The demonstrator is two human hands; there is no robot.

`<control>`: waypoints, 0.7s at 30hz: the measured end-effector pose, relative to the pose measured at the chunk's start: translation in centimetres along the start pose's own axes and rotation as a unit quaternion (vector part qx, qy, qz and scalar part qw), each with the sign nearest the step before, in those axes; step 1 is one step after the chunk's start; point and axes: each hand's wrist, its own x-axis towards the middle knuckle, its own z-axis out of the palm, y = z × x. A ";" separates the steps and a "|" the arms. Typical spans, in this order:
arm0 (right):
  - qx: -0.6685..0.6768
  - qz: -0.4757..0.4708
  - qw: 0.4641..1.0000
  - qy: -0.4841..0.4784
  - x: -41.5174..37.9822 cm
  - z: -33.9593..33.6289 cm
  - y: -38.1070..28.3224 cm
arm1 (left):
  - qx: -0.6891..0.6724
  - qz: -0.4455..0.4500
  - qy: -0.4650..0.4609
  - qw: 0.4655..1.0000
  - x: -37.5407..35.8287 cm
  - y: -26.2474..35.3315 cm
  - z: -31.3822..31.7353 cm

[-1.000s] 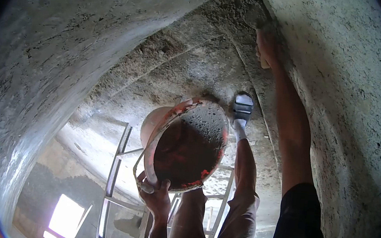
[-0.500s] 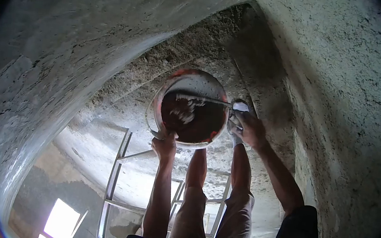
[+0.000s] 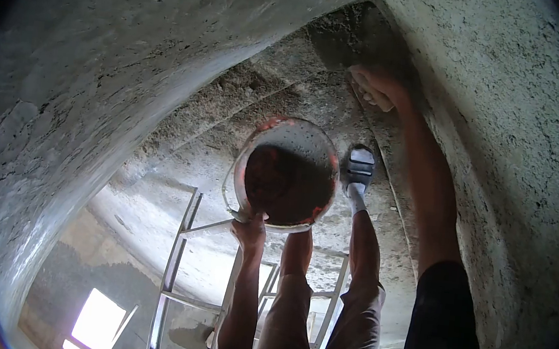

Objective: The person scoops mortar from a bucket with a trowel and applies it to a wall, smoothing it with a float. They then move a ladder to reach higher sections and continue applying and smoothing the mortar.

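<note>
My left hand (image 3: 251, 231) is closed on the near rim of a round bucket (image 3: 305, 135), with the thumb over the edge. The bucket's mouth tips toward me and shows dark wet mortar (image 3: 292, 186) inside; reddish stains mark its rim. Up by the corner, my right hand (image 3: 378, 89) is closed round a plastering trowel (image 3: 333, 49). Its dark blade lies against the rough surface, hard to tell from the dark patch around it. The trowel's handle is mostly hidden by my fingers.
Rough curved walls (image 3: 86, 72) (image 3: 504, 109) close in on both sides and meet near the top. My foot in a sandal (image 3: 361, 166) is right of the bucket. A metal ladder or frame (image 3: 175, 259) stands below left, near a bright opening (image 3: 97, 322).
My right hand has lifted the trowel from over the bucket, where it carried mortar, up to the surface near the corner. The bucket stays in my left hand, slightly lower and right in view.
</note>
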 end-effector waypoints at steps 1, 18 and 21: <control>-0.037 0.025 0.999 0.007 -0.3 -0.3 -0.6 | 0.001 0.011 -0.018 1.000 -0.2 -0.4 -0.1; 0.128 0.020 0.990 -0.055 1.0 -4.4 3.0 | 0.005 0.036 -0.024 0.999 -4.1 1.7 0.2; 0.197 0.018 0.979 -0.047 -0.5 -5.2 3.5 | 0.024 0.051 -0.032 0.998 -4.2 2.1 0.0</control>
